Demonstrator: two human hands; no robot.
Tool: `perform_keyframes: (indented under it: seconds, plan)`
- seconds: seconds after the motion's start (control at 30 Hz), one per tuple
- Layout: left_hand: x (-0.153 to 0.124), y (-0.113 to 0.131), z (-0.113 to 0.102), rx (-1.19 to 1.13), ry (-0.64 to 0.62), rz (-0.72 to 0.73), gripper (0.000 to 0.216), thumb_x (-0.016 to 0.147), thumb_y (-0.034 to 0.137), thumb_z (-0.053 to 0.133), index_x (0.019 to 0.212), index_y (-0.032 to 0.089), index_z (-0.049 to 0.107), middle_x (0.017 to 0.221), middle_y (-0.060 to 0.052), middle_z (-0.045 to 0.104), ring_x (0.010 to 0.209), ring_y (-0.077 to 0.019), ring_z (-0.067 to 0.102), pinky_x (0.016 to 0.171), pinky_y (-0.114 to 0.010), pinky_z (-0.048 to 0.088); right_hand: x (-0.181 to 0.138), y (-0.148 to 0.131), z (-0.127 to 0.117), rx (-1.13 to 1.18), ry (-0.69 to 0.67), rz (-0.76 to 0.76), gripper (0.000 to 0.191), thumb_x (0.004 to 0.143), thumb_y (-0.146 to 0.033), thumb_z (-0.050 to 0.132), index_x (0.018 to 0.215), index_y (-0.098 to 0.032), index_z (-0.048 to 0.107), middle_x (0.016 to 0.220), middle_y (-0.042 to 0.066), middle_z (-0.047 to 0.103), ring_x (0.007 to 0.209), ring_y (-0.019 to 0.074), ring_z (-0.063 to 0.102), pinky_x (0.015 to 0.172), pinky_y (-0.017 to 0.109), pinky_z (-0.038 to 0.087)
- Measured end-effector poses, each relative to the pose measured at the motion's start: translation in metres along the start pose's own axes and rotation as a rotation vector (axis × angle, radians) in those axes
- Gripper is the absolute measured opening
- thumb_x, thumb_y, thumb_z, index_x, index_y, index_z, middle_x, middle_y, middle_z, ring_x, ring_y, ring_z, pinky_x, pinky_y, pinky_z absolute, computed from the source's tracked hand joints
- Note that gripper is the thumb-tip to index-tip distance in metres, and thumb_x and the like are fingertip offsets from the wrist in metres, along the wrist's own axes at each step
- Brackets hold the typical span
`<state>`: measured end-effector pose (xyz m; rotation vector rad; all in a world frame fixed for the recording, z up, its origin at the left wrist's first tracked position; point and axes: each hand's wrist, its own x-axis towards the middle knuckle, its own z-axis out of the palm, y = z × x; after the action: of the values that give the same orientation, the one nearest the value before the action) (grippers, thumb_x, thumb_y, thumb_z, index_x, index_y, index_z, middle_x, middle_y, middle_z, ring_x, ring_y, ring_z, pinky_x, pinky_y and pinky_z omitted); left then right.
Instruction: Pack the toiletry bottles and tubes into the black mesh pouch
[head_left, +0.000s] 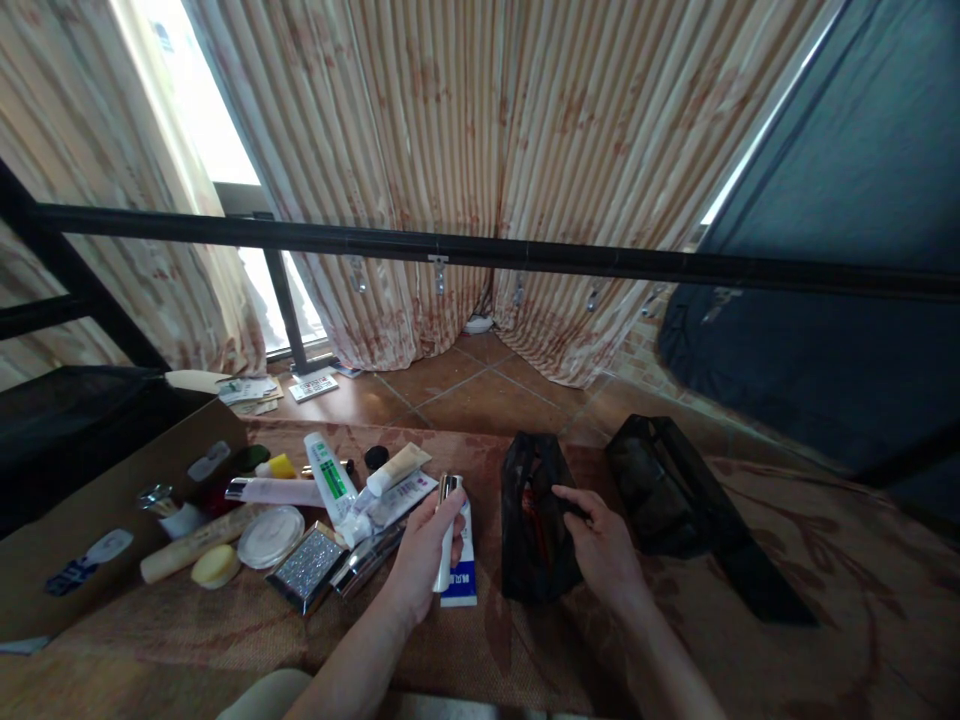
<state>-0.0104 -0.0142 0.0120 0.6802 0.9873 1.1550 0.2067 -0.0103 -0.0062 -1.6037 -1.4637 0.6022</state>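
Observation:
My left hand (416, 565) is closed around a slim white cosmetic tube (442, 572) with a shiny silver top, held upright. Under and beside it lies a blue-and-white squeeze tube (461, 590). My right hand (611, 560) grips the right edge of a black mesh pouch (517, 570), fingers curled over the rim. The pouch's top gapes, and something reddish shows inside, too dark to name. To the left of my left hand lie a glittery silver compact (306, 568), a green-and-white tube (328, 475), a beige tube (399, 467) and a round clear-lidded container (271, 536).
A second black pouch (652, 490) with a wide strap lies at the right. On the left stands a cardboard box (45, 540). A yellow sponge (216, 566) lies near it. A black metal rail (465, 247) crosses before the curtains (420, 130).

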Motion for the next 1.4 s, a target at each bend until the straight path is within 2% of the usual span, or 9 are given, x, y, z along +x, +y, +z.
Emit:
perform_keyframes:
  seconds: [0.23,0.47,0.63,0.83,1.4]
  plan:
    - [0.0034,-0.0036,-0.0050,0.123,-0.007,0.032,0.037,0.066,0.039,0.073,0.090,0.017,0.055,0.051,0.009,0.043,0.036,-0.0035,0.036,0.038,-0.016,0.023,-0.0011,0.0003,0.0011,0.000,0.013,-0.004,0.037,0.076,-0.020,0.043,0.106,-0.022,0.065,0.108,0.005,0.063,0.104,0.0194,0.057,0.093,0.036,0.043]
    - [0.0008,-0.0037,-0.0046,0.045,0.003,0.037,0.036,0.065,0.033,0.072,0.095,0.017,0.059,0.055,0.006,0.048,0.040,-0.0052,0.041,0.042,-0.019,0.029,-0.0008,0.0005,0.0023,0.000,0.014,-0.002,0.037,0.077,-0.021,0.043,0.106,-0.023,0.066,0.109,0.005,0.063,0.105,0.0200,0.057,0.095,0.037,0.041]
    - [0.0002,-0.0020,-0.0008,-0.028,0.001,0.032,0.046,0.066,0.035,0.072,0.105,0.015,0.061,0.061,0.003,0.055,0.047,-0.0073,0.047,0.050,-0.021,0.037,-0.0015,-0.0016,0.0031,0.023,0.037,-0.014,0.035,0.077,-0.022,0.044,0.103,-0.023,0.067,0.106,0.005,0.064,0.101,0.0208,0.059,0.090,0.037,0.045]
    - [0.0015,-0.0040,-0.0017,-0.022,-0.012,0.005,0.054,0.067,0.038,0.074,0.114,0.015,0.059,0.066,0.000,0.060,0.052,-0.0094,0.052,0.054,-0.022,0.040,-0.0018,-0.0030,0.0026,0.010,0.028,0.003,0.033,0.077,-0.026,0.046,0.102,-0.024,0.067,0.105,0.004,0.064,0.099,0.0200,0.059,0.087,0.035,0.045]
    - [0.0021,-0.0019,-0.0004,0.073,0.040,-0.018,0.048,0.071,0.048,0.069,0.103,0.013,0.061,0.065,-0.001,0.062,0.049,-0.0091,0.051,0.049,-0.022,0.039,-0.0010,-0.0066,0.0020,-0.012,0.012,0.026,0.032,0.078,-0.023,0.045,0.101,-0.025,0.067,0.104,0.004,0.063,0.101,0.0200,0.058,0.092,0.037,0.042]
